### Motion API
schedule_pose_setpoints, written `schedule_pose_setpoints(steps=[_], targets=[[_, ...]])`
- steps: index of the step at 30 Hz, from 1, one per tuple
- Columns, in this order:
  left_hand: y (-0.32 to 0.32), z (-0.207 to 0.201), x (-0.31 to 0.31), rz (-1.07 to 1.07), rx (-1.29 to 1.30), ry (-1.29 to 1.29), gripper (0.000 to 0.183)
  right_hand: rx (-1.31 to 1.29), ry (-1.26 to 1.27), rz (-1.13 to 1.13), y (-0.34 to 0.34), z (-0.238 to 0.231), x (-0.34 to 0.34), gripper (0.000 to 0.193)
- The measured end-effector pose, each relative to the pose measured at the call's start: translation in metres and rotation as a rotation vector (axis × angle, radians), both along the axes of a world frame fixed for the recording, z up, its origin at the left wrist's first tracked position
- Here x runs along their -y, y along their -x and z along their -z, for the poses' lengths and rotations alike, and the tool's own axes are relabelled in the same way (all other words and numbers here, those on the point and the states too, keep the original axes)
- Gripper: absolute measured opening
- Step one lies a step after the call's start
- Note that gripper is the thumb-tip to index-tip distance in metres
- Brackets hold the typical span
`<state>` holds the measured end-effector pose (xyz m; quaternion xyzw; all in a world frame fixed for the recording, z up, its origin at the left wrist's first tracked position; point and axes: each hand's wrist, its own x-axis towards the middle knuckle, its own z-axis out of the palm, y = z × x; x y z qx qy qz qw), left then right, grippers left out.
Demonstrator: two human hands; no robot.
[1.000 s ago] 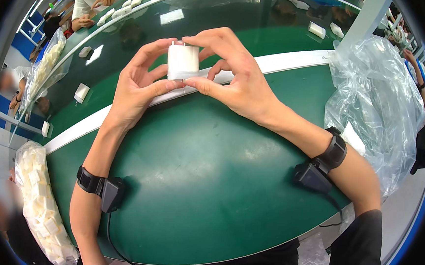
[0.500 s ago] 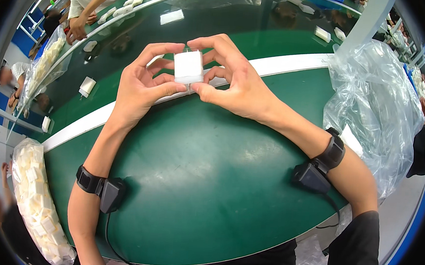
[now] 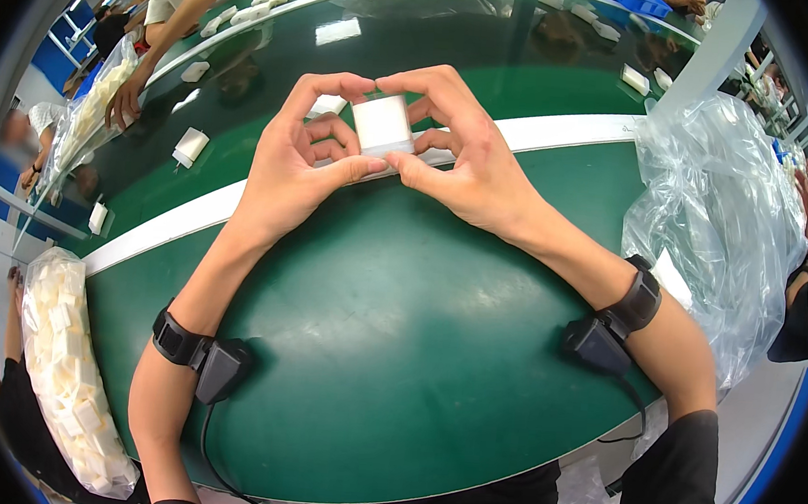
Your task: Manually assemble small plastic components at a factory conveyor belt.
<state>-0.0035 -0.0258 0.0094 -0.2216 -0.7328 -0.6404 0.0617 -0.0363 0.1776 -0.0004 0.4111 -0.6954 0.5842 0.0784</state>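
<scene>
Between both hands I hold a white, block-shaped charger plug [image 3: 384, 124] above the white rail of the bench. My left hand [image 3: 303, 156] pinches its left side, index finger at the top corner and thumb at the bottom edge. On the opposite side my right hand [image 3: 476, 163] grips it the same way, the two thumbs nearly meeting beneath it. Its lower rim looks translucent. Another white piece [image 3: 328, 106] shows through the gap in my left fingers, lying on the dark green surface behind. Each forearm wears a black strap with a small cabled box.
Beyond the white rail [image 3: 572, 130], more white plugs lie on the glossy green surface, one [image 3: 189, 147] at the left, another [image 3: 635, 79] at the right. A bag of white pieces [image 3: 68, 360] stands left. Clear plastic sheeting [image 3: 716, 218] hangs right. A co-worker's hand [image 3: 126, 101] reaches in.
Both hands and the charger plug sit slightly farther right in view, and the plug has tilted a little. The co-worker's hand at upper left has moved down and left.
</scene>
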Motion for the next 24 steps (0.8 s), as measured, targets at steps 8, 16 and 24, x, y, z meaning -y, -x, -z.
schedule_pose_setpoints(steps=[8,16,24], targets=[[0.0,0.002,0.003,-0.023,0.07,0.038,0.065,0.134,-0.013,-0.018,0.001,0.004,-0.001,0.047],[0.021,0.008,0.032,-0.601,-0.298,0.42,0.065,0.283,-0.016,0.103,0.005,0.006,-0.002,0.043],[0.042,0.028,0.118,-0.948,-0.004,1.224,0.048,0.168,0.014,0.098,0.01,0.013,-0.005,0.027]])
